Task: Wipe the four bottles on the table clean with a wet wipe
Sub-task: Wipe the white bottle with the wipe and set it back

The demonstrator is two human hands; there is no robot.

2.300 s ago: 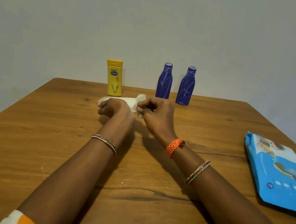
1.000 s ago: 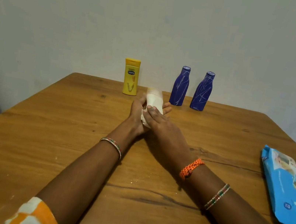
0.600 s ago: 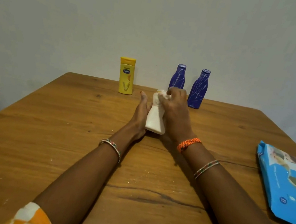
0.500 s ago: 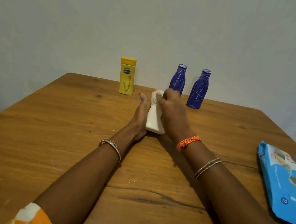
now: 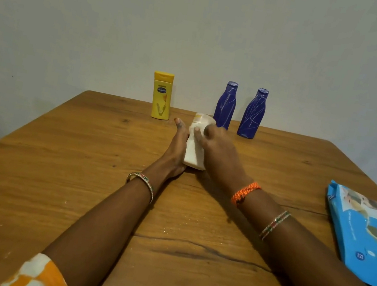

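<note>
Centrally, the left hand (image 5: 176, 148) lies flat against the white bottle (image 5: 195, 149) while the right hand (image 5: 217, 155) curls over it.

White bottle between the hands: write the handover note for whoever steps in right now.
Left hand: flat against the left side of the white bottle, fingers straight, steadying it.
Right hand: curled over the bottle's right side; the wet wipe is not clearly visible under it.
White bottle is in mid-table, leaning away towards the wall. Yellow bottle and two blue bottles stand upright at the far edge. Wipe pack lies at the right edge.
Done: cannot tell which bottles are clean.
Left: finish the white bottle, then the others as needed.
</note>
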